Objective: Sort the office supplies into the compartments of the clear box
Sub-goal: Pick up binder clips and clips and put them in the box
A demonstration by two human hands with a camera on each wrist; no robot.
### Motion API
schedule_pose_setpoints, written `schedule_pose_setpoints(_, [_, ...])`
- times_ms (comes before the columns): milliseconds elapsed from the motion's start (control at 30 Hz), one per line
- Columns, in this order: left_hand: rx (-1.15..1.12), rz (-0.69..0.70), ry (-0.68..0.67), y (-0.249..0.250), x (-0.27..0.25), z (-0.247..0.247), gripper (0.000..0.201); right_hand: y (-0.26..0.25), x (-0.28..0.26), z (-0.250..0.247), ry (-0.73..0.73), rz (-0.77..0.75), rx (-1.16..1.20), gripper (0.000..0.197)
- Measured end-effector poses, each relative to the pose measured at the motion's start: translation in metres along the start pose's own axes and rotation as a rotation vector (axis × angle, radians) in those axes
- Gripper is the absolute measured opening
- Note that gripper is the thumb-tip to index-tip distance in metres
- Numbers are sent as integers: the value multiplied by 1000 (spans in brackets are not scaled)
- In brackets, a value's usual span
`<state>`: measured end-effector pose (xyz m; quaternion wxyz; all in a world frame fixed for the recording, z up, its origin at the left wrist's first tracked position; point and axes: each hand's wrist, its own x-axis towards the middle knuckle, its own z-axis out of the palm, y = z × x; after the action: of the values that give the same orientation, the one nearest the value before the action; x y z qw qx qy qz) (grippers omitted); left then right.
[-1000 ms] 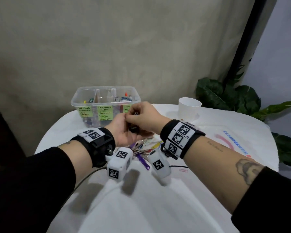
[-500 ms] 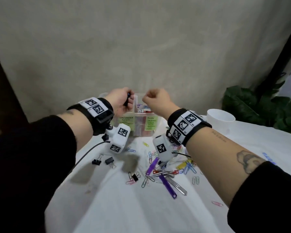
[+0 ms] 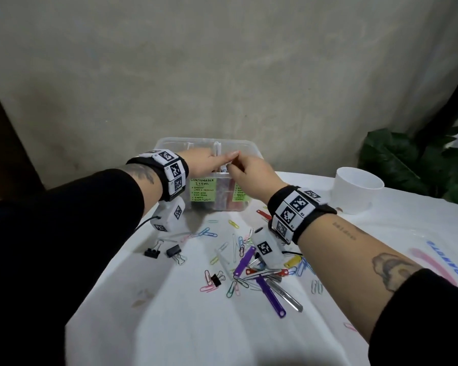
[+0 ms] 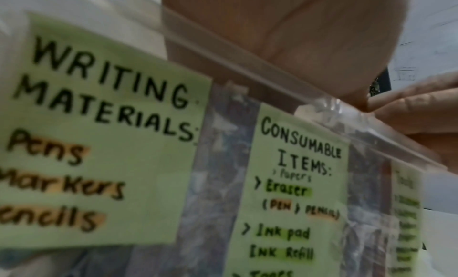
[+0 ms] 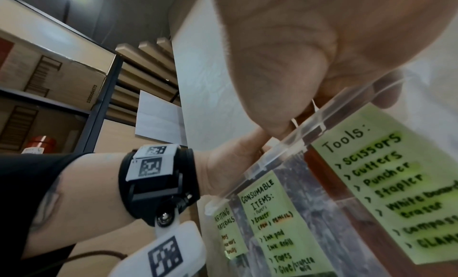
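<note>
Reaching over the clear box at the table's far edge, the left hand stretches its fingers straight, holding nothing visible. The right hand curls beside it, fingertips pinched narrow; what they pinch, I cannot tell. Coloured paper clips, black binder clips and flat purple strips litter the white tablecloth; green handwritten labels front the box.

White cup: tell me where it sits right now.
In the head view the white cup stands upright on the table's far right, right of the clear box, just before the green plant.
</note>
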<state>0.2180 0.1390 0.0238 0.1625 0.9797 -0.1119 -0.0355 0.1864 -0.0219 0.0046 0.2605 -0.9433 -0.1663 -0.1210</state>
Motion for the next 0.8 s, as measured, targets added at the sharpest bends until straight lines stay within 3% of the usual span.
schedule_pose_setpoints(133, [97, -14, -3, 0, -7, -1, 95, 0, 0, 1, -24, 25, 17, 25])
schedule_pose_setpoints(200, [122, 68, 102, -2, -13, -2, 73, 3, 1, 0, -1, 33, 96, 18])
schedule_pose_setpoints(300, [57, 238, 386, -7, -30, -3, 30, 5, -4, -5, 82, 41, 270, 14])
schedule_pose_setpoints(400, [12, 395, 529, -8, -59, -4, 15, -1, -18, -5, 192, 0, 260, 8])
schedule_pose_setpoints(467, [36, 431, 425, -11, -78, -4, 13, -12, -31, -3, 233, -60, 256, 9])
schedule_pose_setpoints(500, [76, 408, 338, -14, -86, -2, 15, -20, -40, -3, 183, -85, 279, 11])
schedule_pose_setpoints(567, [203, 315, 164, -24, -98, 5, 27, -33, -59, -1, -89, -98, 297, 15])
schedule_pose_setpoints(667, [338, 108, -119, -36, -113, 16, 40, -46, -83, 3, -605, -55, 36, 24])
schedule_pose_setpoints(733, [343, -26, -261, -39, -126, 22, 51, -49, -95, 7, -776, 15, -56, 31])
schedule_pose_setpoints(800, [352, -100, -327, -40, -137, 26, 59, -49, -104, 13, -806, 53, -77, 31])
